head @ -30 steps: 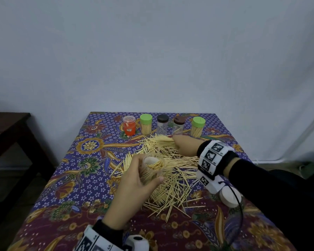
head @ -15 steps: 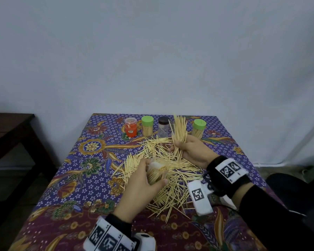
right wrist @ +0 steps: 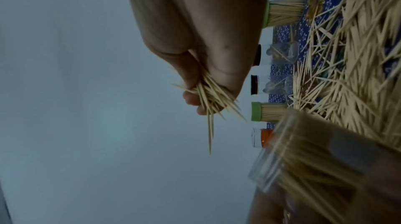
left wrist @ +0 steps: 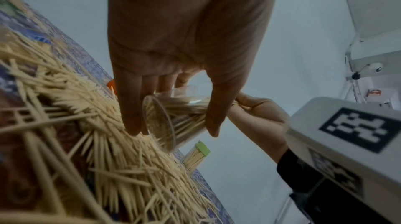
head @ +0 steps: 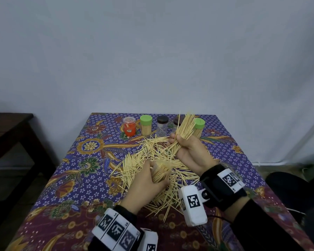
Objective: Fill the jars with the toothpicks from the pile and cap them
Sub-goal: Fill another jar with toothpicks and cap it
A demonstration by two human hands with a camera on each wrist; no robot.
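Note:
A big loose pile of toothpicks (head: 149, 156) lies in the middle of the patterned tablecloth (head: 76, 178). My left hand (head: 147, 182) grips a clear, uncapped jar (head: 161, 172) partly filled with toothpicks, tilted just over the pile; its round base shows in the left wrist view (left wrist: 171, 121). My right hand (head: 188, 151) clutches a thick bundle of toothpicks (head: 185, 125), fanned upward, raised behind and right of the jar. The bundle's points stick out of the fist (right wrist: 208, 100), with the jar (right wrist: 303, 159) beside it.
Along the table's far edge stand an orange jar (head: 129, 126), a green-capped full jar (head: 146, 125), two dark-capped clear jars (head: 161, 125) and another green-capped full jar (head: 199, 126). A dark wooden side table (head: 9, 134) stands left; a wall is close behind.
My right hand has lifted a bundle of toothpicks off the pile and turned it upright, drawing back toward me. The left hand has tipped the jar over toward the right hand.

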